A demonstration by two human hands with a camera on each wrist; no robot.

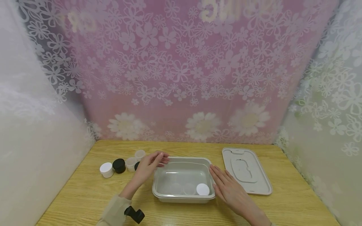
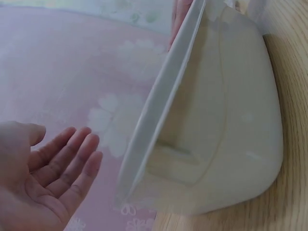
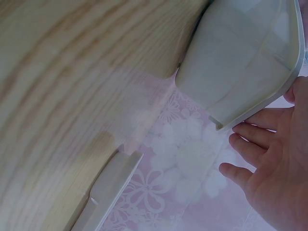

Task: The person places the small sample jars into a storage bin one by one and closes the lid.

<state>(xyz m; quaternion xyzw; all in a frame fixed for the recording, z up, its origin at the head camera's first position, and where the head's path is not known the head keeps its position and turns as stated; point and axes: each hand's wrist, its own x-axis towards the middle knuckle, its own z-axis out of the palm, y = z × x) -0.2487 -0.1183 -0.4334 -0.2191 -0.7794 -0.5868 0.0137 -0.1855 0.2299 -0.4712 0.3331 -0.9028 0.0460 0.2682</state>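
Note:
A whitish rectangular plastic tub (image 1: 183, 200) stands on the table between my hands. In its front right corner sits a white round-lidded jar (image 1: 202, 189), and two faint translucent round shapes (image 1: 176, 188) show beside it. My left hand (image 1: 151, 164) hovers by the tub's back left corner. Its fingers are relaxed, and the left wrist view shows a gap between them and the rim (image 2: 161, 103). With fingers extended, my right hand (image 1: 230, 191) touches the tub's right rim. From the right wrist, those fingers (image 3: 260, 132) appear along the rim's edge, holding nothing.
A whitish lid (image 1: 261, 171) lies flat to the right of the tub. On the left stand a white jar (image 1: 106, 169), a black jar (image 1: 119, 165) and translucent jars (image 1: 130, 164), with another dark one partly hidden behind my left hand. A flowered curtain (image 1: 181, 78) hangs behind the table.

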